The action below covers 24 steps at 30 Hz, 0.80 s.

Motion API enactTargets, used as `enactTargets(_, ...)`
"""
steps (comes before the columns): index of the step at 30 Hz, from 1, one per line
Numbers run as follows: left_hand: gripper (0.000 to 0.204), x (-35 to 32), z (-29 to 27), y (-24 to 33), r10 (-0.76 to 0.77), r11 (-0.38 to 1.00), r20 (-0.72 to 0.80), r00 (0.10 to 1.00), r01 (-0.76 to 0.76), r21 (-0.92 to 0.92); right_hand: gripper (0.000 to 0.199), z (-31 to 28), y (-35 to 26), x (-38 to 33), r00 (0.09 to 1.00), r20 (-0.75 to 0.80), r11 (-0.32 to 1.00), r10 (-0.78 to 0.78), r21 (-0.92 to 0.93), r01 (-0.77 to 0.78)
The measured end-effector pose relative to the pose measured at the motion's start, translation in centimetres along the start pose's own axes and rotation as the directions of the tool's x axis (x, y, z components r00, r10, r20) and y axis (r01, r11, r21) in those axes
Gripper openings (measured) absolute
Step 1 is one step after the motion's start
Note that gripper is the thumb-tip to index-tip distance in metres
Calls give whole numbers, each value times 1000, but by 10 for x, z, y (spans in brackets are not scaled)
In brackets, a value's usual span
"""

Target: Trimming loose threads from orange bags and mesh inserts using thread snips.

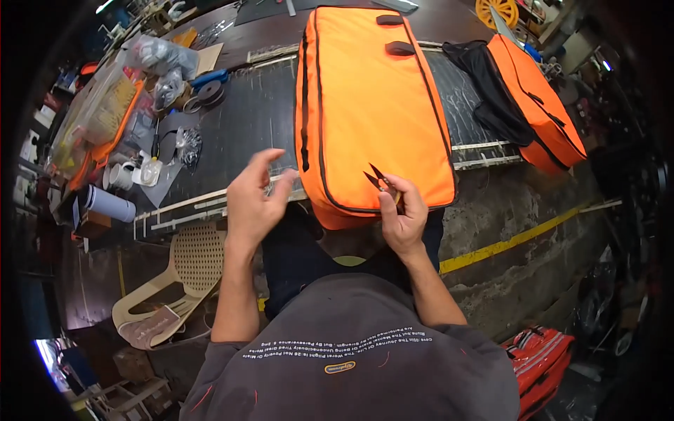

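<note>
The orange bag [379, 126] is smooth woven fabric, a long box with rounded corners, edged in black piping, with a black strip down its left side. It lies on the dark, scuffed table [246, 133] in the upper middle of the frame, its lower end jutting past the table's near edge. Two black tabs [400, 48] sit near its top right corner. A second orange bag [537, 105], with black fabric beside it, lies at upper right; one perforated plastic chair [200, 259] stands at lower left.

The orange bag's long axis runs nearly up and down the frame, its top leaning slightly left. The right hand [404, 217] grasps one pair of snips [383, 184] over the bag's lower end, two pointed metal blades parted and aimed upper left. The left hand [260, 200] is empty, fingers spread, just beside the bag's left edge.
</note>
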<state>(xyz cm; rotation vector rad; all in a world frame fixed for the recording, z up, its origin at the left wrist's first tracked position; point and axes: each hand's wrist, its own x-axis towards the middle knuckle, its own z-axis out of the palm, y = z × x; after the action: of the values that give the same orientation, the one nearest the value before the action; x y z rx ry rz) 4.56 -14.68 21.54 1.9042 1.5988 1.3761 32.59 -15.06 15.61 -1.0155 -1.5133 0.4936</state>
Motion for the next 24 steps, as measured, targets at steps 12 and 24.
enactTargets(12, 23, 9, -9, 8, -94, 297, -147, 985, -113, -948, 34, -55, 68, 22, 919, -64, 842, -388, -431, 325)
enactTargets(24, 23, 11, 85, 50, 49, 996, 54, 997, -45, -79, 32, -108, 121, 88, 841, -333, 864, -427, -424, 271)
